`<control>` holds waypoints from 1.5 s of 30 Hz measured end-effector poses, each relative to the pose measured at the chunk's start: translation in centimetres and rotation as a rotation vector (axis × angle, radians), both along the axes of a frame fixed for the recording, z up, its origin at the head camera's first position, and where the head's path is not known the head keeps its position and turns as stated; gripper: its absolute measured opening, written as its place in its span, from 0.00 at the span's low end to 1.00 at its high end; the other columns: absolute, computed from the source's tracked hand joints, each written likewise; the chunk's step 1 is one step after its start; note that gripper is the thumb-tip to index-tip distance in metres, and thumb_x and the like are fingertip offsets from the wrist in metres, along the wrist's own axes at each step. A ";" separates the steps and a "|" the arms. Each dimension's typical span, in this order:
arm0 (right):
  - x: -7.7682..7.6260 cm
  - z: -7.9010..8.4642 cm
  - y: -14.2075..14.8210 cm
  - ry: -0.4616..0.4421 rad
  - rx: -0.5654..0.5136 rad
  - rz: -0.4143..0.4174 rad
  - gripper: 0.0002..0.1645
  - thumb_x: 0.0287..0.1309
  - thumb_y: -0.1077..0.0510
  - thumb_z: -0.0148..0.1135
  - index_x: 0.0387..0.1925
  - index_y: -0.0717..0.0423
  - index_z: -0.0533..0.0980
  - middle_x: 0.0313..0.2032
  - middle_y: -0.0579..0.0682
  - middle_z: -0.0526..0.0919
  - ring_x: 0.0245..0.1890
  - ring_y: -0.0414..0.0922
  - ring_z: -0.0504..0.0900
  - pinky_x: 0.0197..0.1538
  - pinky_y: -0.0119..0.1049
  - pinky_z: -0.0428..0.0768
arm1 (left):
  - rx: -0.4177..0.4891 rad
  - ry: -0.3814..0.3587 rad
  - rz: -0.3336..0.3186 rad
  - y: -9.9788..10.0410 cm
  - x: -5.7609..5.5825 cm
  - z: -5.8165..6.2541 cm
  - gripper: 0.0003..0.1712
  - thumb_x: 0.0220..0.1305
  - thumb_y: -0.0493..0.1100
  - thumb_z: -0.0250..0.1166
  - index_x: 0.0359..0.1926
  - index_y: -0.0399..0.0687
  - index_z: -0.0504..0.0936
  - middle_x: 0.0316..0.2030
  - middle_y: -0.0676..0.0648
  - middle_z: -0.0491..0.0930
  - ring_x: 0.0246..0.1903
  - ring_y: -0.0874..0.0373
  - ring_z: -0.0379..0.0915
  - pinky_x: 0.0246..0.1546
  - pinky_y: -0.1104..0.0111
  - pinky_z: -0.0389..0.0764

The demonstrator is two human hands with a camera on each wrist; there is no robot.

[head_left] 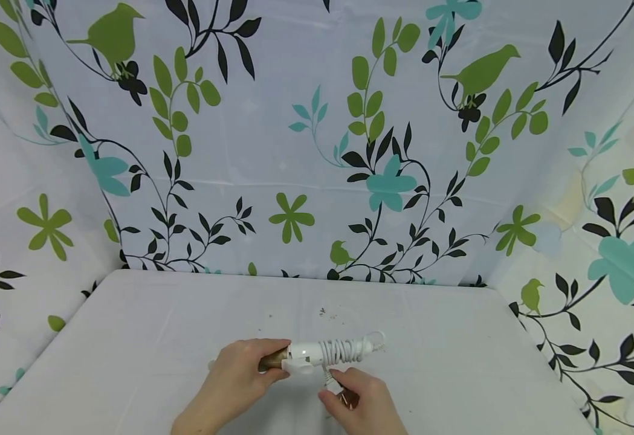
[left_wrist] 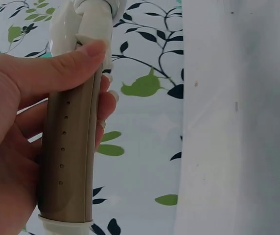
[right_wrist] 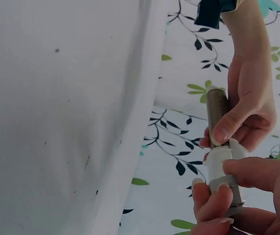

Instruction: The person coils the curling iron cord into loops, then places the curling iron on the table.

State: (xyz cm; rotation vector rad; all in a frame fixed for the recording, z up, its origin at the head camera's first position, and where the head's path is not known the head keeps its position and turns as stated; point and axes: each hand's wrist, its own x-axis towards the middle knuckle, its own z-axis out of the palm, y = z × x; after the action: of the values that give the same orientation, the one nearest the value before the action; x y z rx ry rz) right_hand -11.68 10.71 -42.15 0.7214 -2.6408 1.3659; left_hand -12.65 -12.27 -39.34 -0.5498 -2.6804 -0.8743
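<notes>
Above the white table, a hair curling iron [head_left: 304, 350] lies roughly level. It has a white handle and a brown barrel [left_wrist: 67, 161] with a row of small dots. My left hand [head_left: 243, 371] grips the barrel, its thumb along the side near the white part. A white cord [head_left: 341, 351] is wound in several turns around the handle. Just below the coils, my right hand [head_left: 368, 399] pinches the cord's plug [head_left: 347, 398], whose metal prongs show. In the right wrist view, fingers and thumb close around the pale plug body [right_wrist: 224, 184], partly hiding it.
The white table [head_left: 148, 344] carries small dark specks [head_left: 324, 313] beyond the iron. A curtain [head_left: 273, 151] printed with birds, leaves and flowers hangs behind the table and along both sides.
</notes>
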 end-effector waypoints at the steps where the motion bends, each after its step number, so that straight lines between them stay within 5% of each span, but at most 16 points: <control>1: -0.1 0.0 0.0 0.005 0.011 -0.003 0.16 0.54 0.50 0.66 0.40 0.55 0.83 0.19 0.35 0.69 0.18 0.28 0.65 0.20 0.23 0.69 | -0.019 -0.016 0.013 0.1 -0.1 -0.2 0.24 0.40 0.44 0.76 0.44 0.50 0.85 0.38 0.56 0.85 0.34 0.66 0.79 0.31 0.74 0.79; 6: -0.9 -0.6 0.2 -0.083 0.060 -0.008 0.18 0.52 0.50 0.68 0.41 0.57 0.83 0.20 0.35 0.72 0.19 0.30 0.67 0.22 0.24 0.71 | -0.120 -0.103 0.032 0.5 -0.8 -1.6 0.21 0.43 0.46 0.75 0.41 0.49 0.85 0.34 0.56 0.84 0.31 0.64 0.78 0.29 0.69 0.77; 11: -1.9 -1.8 0.3 -0.184 0.092 -0.002 0.18 0.51 0.50 0.68 0.40 0.57 0.83 0.20 0.36 0.74 0.19 0.30 0.68 0.22 0.26 0.71 | -0.164 -0.179 -0.016 0.8 -1.6 -3.8 0.13 0.47 0.46 0.73 0.34 0.51 0.82 0.24 0.62 0.77 0.21 0.69 0.65 0.22 0.73 0.66; 17: -2.3 -2.9 0.4 -0.189 0.190 0.008 0.17 0.48 0.48 0.70 0.34 0.56 0.83 0.17 0.35 0.72 0.17 0.30 0.66 0.21 0.26 0.68 | -0.167 -0.217 -0.061 1.0 -1.8 -5.5 0.11 0.50 0.46 0.71 0.34 0.50 0.81 0.25 0.59 0.71 0.21 0.68 0.61 0.21 0.74 0.65; 24: -2.2 -3.3 0.1 -0.216 0.304 0.020 0.14 0.47 0.47 0.70 0.29 0.54 0.82 0.13 0.36 0.66 0.14 0.32 0.61 0.18 0.27 0.62 | -0.255 -0.156 -0.035 0.9 -1.3 -5.5 0.16 0.51 0.49 0.70 0.37 0.45 0.82 0.30 0.56 0.68 0.27 0.65 0.61 0.26 0.70 0.68; 31: -1.9 -3.3 0.0 -0.145 0.400 -0.022 0.15 0.46 0.47 0.70 0.28 0.54 0.81 0.22 0.36 0.73 0.21 0.33 0.66 0.24 0.29 0.67 | -0.277 -0.149 -0.025 1.0 -1.3 -5.3 0.20 0.49 0.52 0.70 0.40 0.45 0.81 0.28 0.57 0.70 0.26 0.64 0.62 0.23 0.70 0.67; 35: -1.7 -3.7 0.0 -0.125 0.459 -0.028 0.15 0.47 0.45 0.69 0.27 0.53 0.79 0.24 0.38 0.69 0.21 0.34 0.64 0.23 0.28 0.66 | -0.286 -0.148 -0.017 1.0 -1.2 -5.2 0.22 0.48 0.53 0.70 0.42 0.47 0.80 0.29 0.57 0.73 0.27 0.64 0.65 0.21 0.69 0.68; 45: -1.3 -3.9 0.0 -0.068 0.504 -0.051 0.15 0.46 0.45 0.70 0.25 0.51 0.79 0.24 0.38 0.66 0.21 0.33 0.64 0.23 0.28 0.65 | -0.276 -0.122 -0.006 1.1 -0.7 -5.5 0.12 0.52 0.54 0.67 0.26 0.51 0.79 0.22 0.57 0.65 0.21 0.64 0.57 0.19 0.71 0.62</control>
State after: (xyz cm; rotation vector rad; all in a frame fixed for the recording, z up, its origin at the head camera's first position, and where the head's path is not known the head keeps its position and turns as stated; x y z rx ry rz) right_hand -13.02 10.71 -46.07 0.6485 -3.0659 0.7192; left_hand -13.33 -11.18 -44.80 -0.5796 -2.9346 -0.5579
